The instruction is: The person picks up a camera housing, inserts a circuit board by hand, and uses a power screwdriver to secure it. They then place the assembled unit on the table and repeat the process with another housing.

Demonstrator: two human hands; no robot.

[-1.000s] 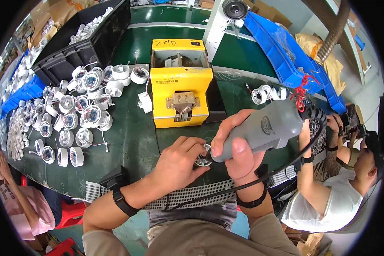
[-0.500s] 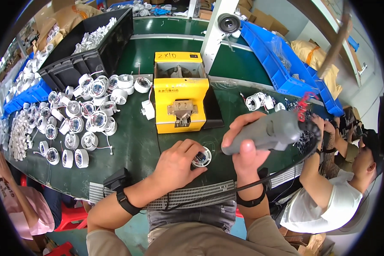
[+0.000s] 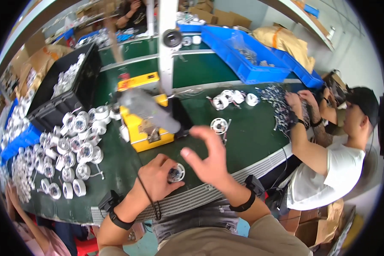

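Left hand (image 3: 155,176): clamped on white round part (image 3: 177,173) | right hand (image 3: 210,167): fingers spread | part between 2 hands

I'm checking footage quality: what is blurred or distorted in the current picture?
Head view: the grey tool is smeared, apparently by motion, in front of the yellow machine; the left hand looks clearer. Head view: the perforated strip appears bowed, and the picture's corners go black.
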